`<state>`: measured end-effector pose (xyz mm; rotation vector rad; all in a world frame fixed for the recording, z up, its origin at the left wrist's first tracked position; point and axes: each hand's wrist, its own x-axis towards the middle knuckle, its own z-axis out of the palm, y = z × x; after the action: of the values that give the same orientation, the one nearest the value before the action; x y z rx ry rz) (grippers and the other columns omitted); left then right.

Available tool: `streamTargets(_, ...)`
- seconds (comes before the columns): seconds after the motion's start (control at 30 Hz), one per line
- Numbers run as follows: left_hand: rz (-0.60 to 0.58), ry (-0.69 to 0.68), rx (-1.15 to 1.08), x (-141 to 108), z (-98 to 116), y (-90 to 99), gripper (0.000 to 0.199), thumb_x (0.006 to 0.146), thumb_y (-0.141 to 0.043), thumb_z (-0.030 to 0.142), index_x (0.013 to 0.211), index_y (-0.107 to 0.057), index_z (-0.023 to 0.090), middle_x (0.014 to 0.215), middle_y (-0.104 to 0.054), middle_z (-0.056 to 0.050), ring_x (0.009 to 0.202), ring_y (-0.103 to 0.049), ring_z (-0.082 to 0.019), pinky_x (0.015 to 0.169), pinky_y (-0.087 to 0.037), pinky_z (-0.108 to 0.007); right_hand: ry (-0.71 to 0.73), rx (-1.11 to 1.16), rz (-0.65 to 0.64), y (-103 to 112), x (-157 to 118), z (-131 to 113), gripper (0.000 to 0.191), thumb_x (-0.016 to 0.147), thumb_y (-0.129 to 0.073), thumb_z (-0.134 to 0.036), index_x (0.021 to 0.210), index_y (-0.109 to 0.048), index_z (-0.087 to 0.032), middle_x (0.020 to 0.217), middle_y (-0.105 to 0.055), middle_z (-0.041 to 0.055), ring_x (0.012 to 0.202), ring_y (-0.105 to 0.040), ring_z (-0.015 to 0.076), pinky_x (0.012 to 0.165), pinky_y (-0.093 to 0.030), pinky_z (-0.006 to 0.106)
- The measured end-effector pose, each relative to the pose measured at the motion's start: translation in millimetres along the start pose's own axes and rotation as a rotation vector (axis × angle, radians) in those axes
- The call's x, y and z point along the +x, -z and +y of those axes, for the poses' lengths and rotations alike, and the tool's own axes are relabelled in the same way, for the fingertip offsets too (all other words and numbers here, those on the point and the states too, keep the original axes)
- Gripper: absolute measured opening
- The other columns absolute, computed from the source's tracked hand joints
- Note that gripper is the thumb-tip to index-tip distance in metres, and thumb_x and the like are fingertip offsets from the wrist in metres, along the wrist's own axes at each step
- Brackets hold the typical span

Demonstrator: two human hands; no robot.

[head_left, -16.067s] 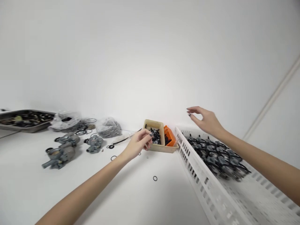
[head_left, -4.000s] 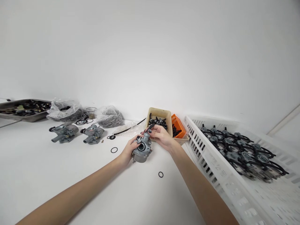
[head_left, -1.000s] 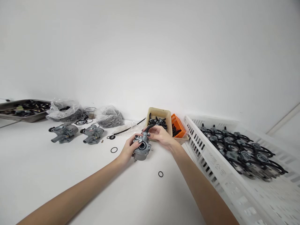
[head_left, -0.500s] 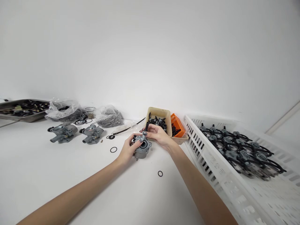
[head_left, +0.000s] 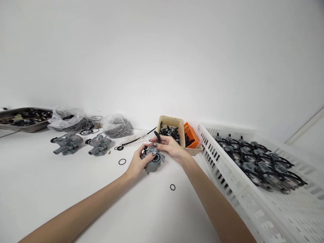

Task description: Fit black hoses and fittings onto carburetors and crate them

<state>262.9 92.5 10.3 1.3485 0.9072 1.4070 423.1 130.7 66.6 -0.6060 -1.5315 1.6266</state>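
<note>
Both my hands are close together above the white table, holding a grey die-cast carburetor (head_left: 154, 162) between them. My left hand (head_left: 138, 162) cups its left side and underside. My right hand (head_left: 170, 145) comes in from the right, with its fingertips on the carburetor's top. A short black rubber hose (head_left: 157, 136) rises from the carburetor just beyond those fingers. My hands hide much of the body, but its round bore faces up toward me.
Beyond my hands stand a beige tub (head_left: 170, 120) of black parts and an orange basket (head_left: 191, 135). A white slotted crate (head_left: 222, 168) holds several finished carburetors on the right. Two carburetors (head_left: 68, 143), bags of small parts (head_left: 116, 126), loose O-rings (head_left: 122, 161) and a metal tray (head_left: 25, 116) lie left.
The carburetor has rotated slightly in my hands, and the black hose now stands more upright. My right hand has shifted left. The whole scene has drifted slightly left in view.
</note>
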Motion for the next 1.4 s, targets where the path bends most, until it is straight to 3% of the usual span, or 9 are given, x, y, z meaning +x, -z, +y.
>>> streamTargets(0.3, -0.030, 0.045, -0.131, 3, -10, 3.8, 0.048, 0.069, -0.073, 0.052, 0.098, -0.055, 0.019, 0.089, -0.064, -0.005, 0.072, -0.064, -0.020, 0.066, -0.050, -0.032, 0.008, 0.164, -0.124, 15, 1, 7, 0.028, 0.075, -0.076, -0.033, 0.098, -0.074, -0.017, 0.099, -0.073, 0.0086, 0.094, -0.065, 0.0176, 0.089, -0.045, 0.030)
streamTargets(0.5, -0.056, 0.050, -0.164, 2, -10, 3.7, 0.050, 0.070, -0.073, 0.052, 0.103, -0.055, 0.019, 0.088, -0.064, -0.006, 0.072, -0.064, -0.021, 0.069, -0.052, -0.035, -0.014, 0.166, -0.131, 14, -2, 2, 0.031, 0.069, -0.079, -0.027, 0.098, -0.075, -0.018, 0.097, -0.074, 0.0079, 0.093, -0.065, 0.0185, 0.090, -0.045, 0.031)
streamTargets(0.83, -0.080, 0.056, -0.166, 1, -10, 4.9, 0.048, 0.071, -0.072, 0.052, 0.103, -0.055, 0.021, 0.082, -0.061, -0.003, 0.068, -0.063, -0.019, 0.068, -0.053, -0.035, 0.017, 0.102, -0.102, 12, -1, 1, 0.031, 0.065, -0.084, -0.028, 0.092, -0.074, -0.019, 0.086, -0.071, 0.0022, 0.078, -0.064, 0.0121, 0.078, -0.047, 0.025)
streamTargets(0.93, -0.087, 0.058, -0.167, 2, -12, 5.9, 0.049, 0.071, -0.072, 0.053, 0.103, -0.054, 0.021, 0.080, -0.061, -0.003, 0.066, -0.062, -0.019, 0.068, -0.053, -0.036, 0.015, 0.077, -0.100, 11, -1, -2, 0.035, 0.064, -0.085, -0.030, 0.096, -0.074, -0.019, 0.091, -0.072, 0.0040, 0.084, -0.065, 0.0140, 0.083, -0.047, 0.027)
streamTargets(1.13, -0.092, 0.028, -0.169, 4, -14, 5.7, 0.055, 0.067, -0.075, 0.054, 0.105, -0.058, 0.019, 0.095, -0.067, -0.010, 0.083, -0.066, -0.026, 0.069, -0.054, -0.036, 0.006, 0.039, -0.126, 6, -3, -5, 0.041, 0.064, -0.085, -0.032, 0.100, -0.073, -0.018, 0.099, -0.075, 0.0080, 0.099, -0.067, 0.0207, 0.097, -0.045, 0.036)
streamTargets(1.4, -0.058, 0.024, -0.140, 3, -11, 3.4, 0.065, 0.067, -0.075, 0.055, 0.118, -0.057, 0.017, 0.111, -0.067, -0.016, 0.098, -0.065, -0.032, 0.069, -0.054, -0.037, -0.024, 0.088, -0.107, 2, -1, 0, 0.041, 0.065, -0.084, -0.030, 0.101, -0.072, -0.017, 0.100, -0.075, 0.0090, 0.097, -0.069, 0.0205, 0.095, -0.047, 0.036)
